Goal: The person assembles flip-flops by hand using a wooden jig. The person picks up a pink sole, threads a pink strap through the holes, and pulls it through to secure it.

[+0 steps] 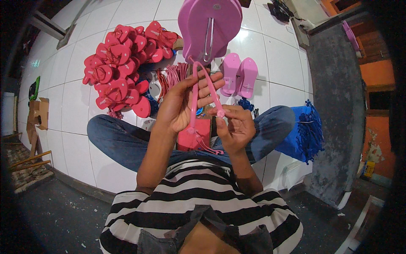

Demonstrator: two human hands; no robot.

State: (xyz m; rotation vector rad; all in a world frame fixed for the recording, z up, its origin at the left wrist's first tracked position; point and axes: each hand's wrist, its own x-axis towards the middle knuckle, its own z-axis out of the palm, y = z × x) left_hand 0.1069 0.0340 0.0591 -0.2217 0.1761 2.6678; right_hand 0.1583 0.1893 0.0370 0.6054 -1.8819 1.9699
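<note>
- Strap (194,97) is being held by the curled left hand (182,101).
- Plug (220,113) is being pinched in the right hand (237,127).
- Ideally, twisting is being avoided.

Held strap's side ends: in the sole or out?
Out: both ends of the pink strap are clear of the sole, one in the right hand.

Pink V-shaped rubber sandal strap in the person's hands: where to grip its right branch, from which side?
Probably the round pink knob ending that branch, pinched from the right: it is wider than the slender strap, and the left hand occupies the other side. The right hand is there.
</note>
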